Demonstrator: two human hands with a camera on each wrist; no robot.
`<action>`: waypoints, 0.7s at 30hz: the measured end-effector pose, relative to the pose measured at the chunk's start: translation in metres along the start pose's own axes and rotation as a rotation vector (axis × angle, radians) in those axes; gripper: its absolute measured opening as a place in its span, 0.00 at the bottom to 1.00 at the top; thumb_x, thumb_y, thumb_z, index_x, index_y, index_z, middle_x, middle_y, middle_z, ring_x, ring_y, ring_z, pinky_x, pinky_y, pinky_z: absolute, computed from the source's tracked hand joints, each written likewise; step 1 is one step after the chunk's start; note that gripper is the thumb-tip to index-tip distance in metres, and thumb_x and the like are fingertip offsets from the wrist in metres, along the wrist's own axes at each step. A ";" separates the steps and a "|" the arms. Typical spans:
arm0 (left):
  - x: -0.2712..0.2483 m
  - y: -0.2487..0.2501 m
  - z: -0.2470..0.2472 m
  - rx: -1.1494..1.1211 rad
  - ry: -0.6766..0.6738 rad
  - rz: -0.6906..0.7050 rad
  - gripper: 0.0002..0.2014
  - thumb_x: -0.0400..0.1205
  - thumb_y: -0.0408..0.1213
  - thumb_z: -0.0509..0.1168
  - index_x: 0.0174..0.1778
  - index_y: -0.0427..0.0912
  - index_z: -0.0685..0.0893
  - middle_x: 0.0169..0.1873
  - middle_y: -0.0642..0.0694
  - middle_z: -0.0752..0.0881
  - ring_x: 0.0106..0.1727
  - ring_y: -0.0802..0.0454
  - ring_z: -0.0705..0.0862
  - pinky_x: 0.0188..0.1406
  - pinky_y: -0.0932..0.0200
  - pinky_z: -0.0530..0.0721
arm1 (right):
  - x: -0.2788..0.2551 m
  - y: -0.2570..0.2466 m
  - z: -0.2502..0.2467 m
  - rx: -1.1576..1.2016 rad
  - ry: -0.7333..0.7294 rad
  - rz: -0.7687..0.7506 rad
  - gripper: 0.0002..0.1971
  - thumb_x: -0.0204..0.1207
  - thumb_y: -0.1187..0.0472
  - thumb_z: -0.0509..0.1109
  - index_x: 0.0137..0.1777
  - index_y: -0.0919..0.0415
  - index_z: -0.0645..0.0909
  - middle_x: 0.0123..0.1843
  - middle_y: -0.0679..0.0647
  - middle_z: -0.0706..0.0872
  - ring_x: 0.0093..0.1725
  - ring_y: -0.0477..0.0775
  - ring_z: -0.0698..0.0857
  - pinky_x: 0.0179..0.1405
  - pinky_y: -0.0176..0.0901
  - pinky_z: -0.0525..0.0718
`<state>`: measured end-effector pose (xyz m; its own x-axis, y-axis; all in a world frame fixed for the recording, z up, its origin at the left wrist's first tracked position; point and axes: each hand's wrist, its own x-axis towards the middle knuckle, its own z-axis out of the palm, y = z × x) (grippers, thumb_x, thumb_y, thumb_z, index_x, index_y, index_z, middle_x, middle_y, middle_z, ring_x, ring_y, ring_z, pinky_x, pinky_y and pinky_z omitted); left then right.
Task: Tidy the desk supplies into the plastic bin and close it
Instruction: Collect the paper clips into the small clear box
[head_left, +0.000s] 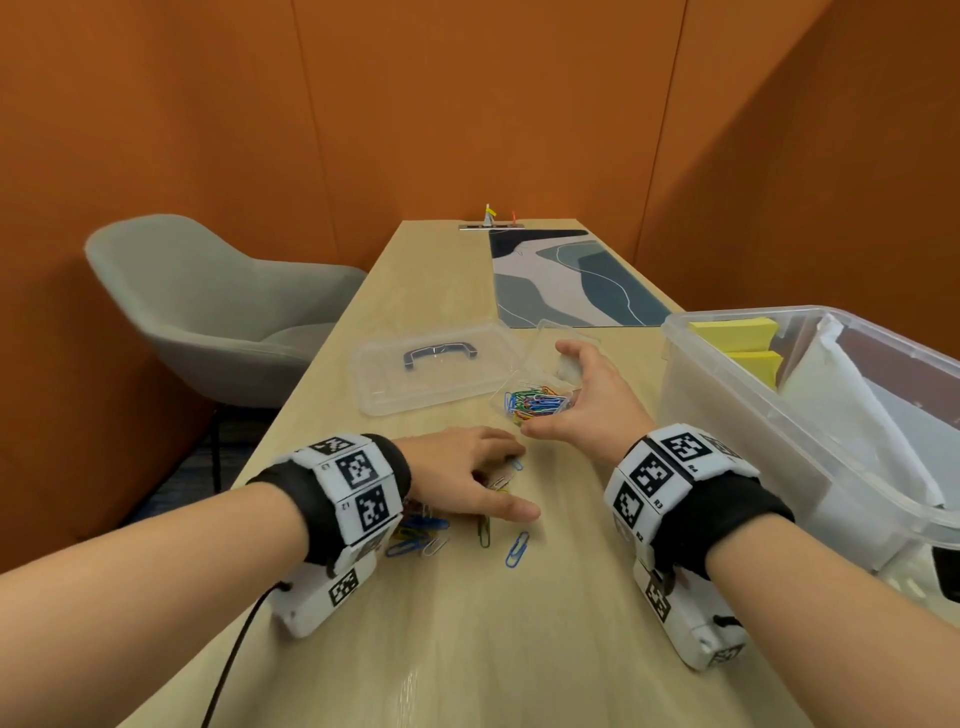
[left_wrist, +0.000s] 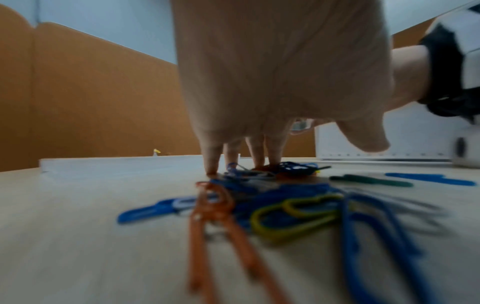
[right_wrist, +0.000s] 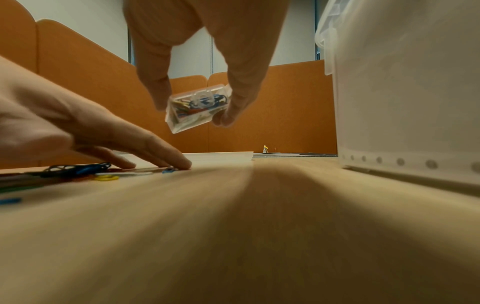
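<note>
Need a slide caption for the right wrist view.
Right hand holds a clear paperclip box above the desk, beside the plastic bin.

Head cam looks down; wrist cams skim desk (head_left: 467, 623) fwd

**Paper clips half gathered, bin open**

Coloured paper clips (head_left: 439, 530) lie scattered on the near desk. A small clear case (head_left: 537, 400), part filled with clips, is raised and tilted. The clear plastic bin (head_left: 727, 415) stands open at right; its lid (head_left: 431, 371), black handle up, lies farther left.
</note>
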<state>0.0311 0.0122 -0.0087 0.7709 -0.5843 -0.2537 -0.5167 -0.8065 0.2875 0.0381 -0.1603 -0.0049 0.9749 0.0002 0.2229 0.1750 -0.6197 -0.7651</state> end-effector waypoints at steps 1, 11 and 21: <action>-0.004 0.005 0.002 0.004 -0.011 0.027 0.43 0.72 0.66 0.64 0.79 0.48 0.62 0.78 0.56 0.63 0.79 0.57 0.62 0.79 0.62 0.59 | 0.000 0.000 0.000 0.002 0.006 0.002 0.46 0.57 0.63 0.83 0.75 0.56 0.63 0.72 0.55 0.70 0.71 0.50 0.71 0.60 0.29 0.64; -0.027 0.024 0.011 -0.059 0.080 0.293 0.20 0.71 0.52 0.73 0.58 0.54 0.84 0.60 0.53 0.79 0.59 0.55 0.77 0.63 0.61 0.73 | 0.000 -0.001 0.000 -0.006 0.009 0.004 0.46 0.57 0.64 0.83 0.75 0.56 0.63 0.72 0.56 0.70 0.70 0.50 0.72 0.62 0.32 0.67; -0.034 -0.020 0.006 -0.045 0.216 0.281 0.07 0.73 0.42 0.73 0.44 0.48 0.88 0.49 0.51 0.85 0.51 0.57 0.81 0.55 0.69 0.75 | -0.003 -0.004 0.000 0.002 0.009 0.015 0.46 0.57 0.63 0.83 0.75 0.54 0.64 0.71 0.55 0.70 0.67 0.55 0.77 0.67 0.41 0.73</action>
<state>0.0128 0.0478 -0.0116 0.6641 -0.7465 0.0406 -0.7067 -0.6091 0.3599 0.0347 -0.1578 -0.0025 0.9762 -0.0162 0.2165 0.1605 -0.6176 -0.7699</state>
